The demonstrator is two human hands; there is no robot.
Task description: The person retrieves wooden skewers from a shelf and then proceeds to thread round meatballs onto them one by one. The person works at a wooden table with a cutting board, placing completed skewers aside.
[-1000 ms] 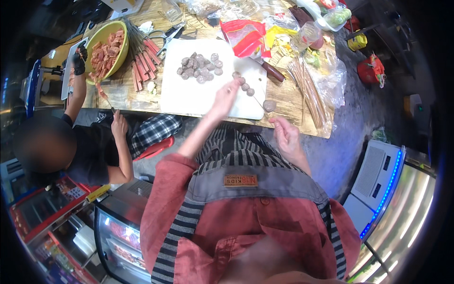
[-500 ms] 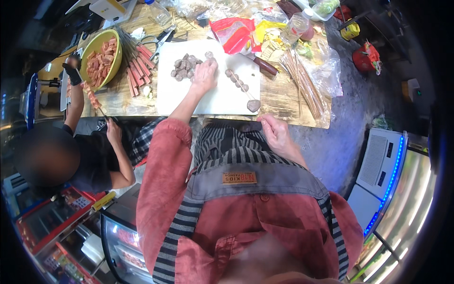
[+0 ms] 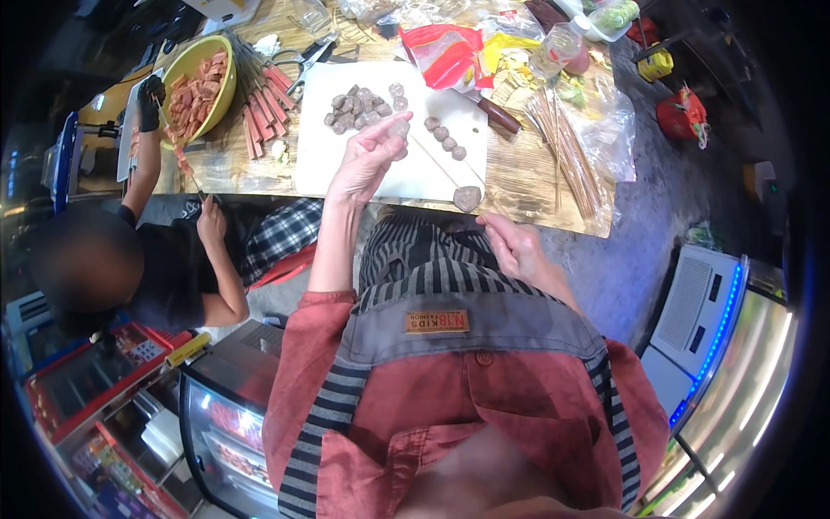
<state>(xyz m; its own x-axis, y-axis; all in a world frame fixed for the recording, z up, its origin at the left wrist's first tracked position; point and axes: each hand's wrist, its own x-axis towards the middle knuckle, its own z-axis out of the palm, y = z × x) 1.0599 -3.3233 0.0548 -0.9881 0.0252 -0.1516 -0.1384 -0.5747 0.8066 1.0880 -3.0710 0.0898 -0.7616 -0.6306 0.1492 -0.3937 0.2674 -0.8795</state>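
Meatball (image 3: 399, 129) in your left hand (image 3: 367, 160): you pinch it between thumb and fingertips above the white cutting board (image 3: 346, 169), where half a second ago that hand lay flat among the loose pile of meatballs (image 3: 356, 106). Your right hand (image 3: 512, 245) has stayed near the table edge (image 3: 553, 221), fingers closed around the low end of a thin skewer (image 3: 445, 165) that runs up across the board with a row of meatballs threaded on it. One larger brown piece (image 3: 467, 198) lies at the board's near corner, just beside that hand. A bundle of bare skewers (image 3: 571, 151) rests to the right, well apart from the board. On the left, another person's hand (image 3: 210, 227) holds a loaded skewer near a yellow bowl of meat (image 3: 197, 86).
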